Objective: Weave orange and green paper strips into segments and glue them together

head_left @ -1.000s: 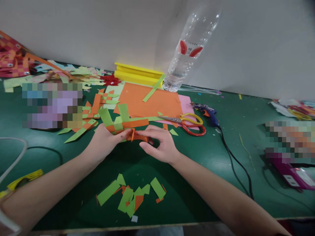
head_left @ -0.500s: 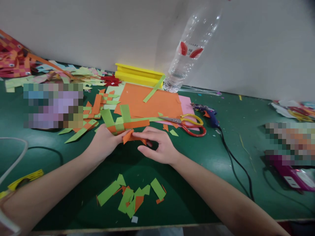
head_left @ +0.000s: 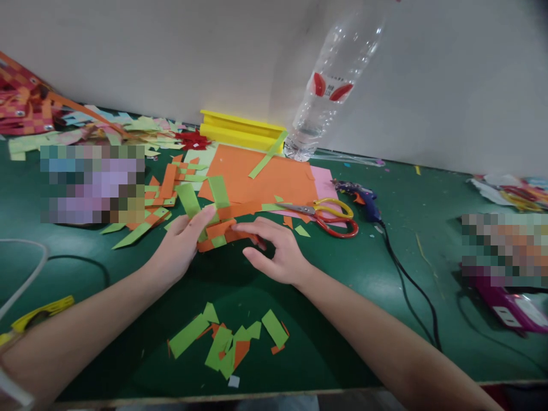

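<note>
Between my hands is a weave of orange and green paper strips (head_left: 219,229), its loose ends sticking up and out to the right. My left hand (head_left: 184,242) grips its left side, with the thumb lying over the strips. At the right, my right hand (head_left: 278,251) has its fingertips on an orange strip; its thumb stands apart, and some fingers are hidden behind the paper. Just behind lie orange paper sheets (head_left: 261,180) and, to their right, scissors (head_left: 329,217) with yellow and red handles.
Green and orange scraps (head_left: 222,345) lie near the front edge. A clear bottle (head_left: 329,85) stands by the wall beside a yellow folded strip (head_left: 242,131). A glue gun (head_left: 363,200) trails a black cord at right. Woven paper pieces (head_left: 160,197) lie left.
My left thumb has moved up onto the weave. The orange flap that stood folded toward me now lies flatter, showing a green square. My right hand has barely shifted.
</note>
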A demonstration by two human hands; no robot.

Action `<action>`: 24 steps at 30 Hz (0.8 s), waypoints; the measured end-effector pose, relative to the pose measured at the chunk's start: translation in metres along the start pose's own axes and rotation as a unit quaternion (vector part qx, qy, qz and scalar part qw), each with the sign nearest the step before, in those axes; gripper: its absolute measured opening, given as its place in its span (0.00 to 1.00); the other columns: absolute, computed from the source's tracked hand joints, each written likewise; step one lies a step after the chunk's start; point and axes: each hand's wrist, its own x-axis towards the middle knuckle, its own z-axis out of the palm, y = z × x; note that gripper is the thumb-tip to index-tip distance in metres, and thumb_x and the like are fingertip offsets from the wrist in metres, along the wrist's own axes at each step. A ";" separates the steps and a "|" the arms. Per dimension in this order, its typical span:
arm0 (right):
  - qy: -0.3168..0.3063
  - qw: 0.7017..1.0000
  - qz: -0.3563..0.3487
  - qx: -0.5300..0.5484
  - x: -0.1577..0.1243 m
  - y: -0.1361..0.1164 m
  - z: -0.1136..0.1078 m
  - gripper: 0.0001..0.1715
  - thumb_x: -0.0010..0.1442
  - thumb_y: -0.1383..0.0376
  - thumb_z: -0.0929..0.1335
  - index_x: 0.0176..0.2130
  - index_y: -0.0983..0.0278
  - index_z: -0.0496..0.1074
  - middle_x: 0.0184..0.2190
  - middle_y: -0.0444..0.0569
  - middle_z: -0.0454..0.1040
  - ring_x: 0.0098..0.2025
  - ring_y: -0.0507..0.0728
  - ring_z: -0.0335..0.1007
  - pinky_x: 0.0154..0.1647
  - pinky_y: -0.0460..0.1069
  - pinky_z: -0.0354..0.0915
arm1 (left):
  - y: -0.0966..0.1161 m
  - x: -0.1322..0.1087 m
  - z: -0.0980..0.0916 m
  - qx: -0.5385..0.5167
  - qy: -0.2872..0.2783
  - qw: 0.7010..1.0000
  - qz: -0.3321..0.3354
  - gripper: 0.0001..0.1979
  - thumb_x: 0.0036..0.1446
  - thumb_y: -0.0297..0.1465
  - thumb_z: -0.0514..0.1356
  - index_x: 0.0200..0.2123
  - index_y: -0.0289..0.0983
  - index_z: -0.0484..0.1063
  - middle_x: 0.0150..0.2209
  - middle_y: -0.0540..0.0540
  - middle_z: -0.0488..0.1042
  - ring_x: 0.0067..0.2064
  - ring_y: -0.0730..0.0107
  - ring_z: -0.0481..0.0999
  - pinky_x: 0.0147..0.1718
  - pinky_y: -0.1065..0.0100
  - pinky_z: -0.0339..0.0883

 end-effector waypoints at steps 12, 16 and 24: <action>0.097 0.991 0.078 -0.052 0.001 0.002 0.001 0.08 0.59 0.61 0.67 0.37 0.62 0.74 0.27 0.44 0.72 0.26 0.51 0.62 0.29 0.48 0.63 | 0.004 0.001 0.000 0.032 -0.034 0.998 0.052 0.19 0.48 0.41 0.69 0.43 0.41 0.79 0.47 0.45 0.80 0.50 0.52 0.78 0.51 0.55 0.73; 0.113 0.987 0.108 -0.034 0.001 0.007 0.002 0.08 0.58 0.61 0.68 0.32 0.63 0.70 0.26 0.43 0.69 0.28 0.51 0.65 0.32 0.49 0.64 | 0.002 0.001 -0.001 0.049 -0.030 0.997 0.057 0.19 0.46 0.42 0.69 0.41 0.40 0.80 0.45 0.44 0.81 0.47 0.50 0.79 0.49 0.53 0.73; 0.057 0.993 0.101 0.006 0.001 0.006 0.002 0.07 0.56 0.61 0.70 0.35 0.62 0.72 0.32 0.47 0.75 0.36 0.54 0.71 0.39 0.50 0.68 | 0.007 0.001 -0.001 0.073 -0.052 0.992 0.089 0.17 0.46 0.41 0.69 0.40 0.41 0.80 0.45 0.45 0.81 0.49 0.50 0.78 0.51 0.55 0.72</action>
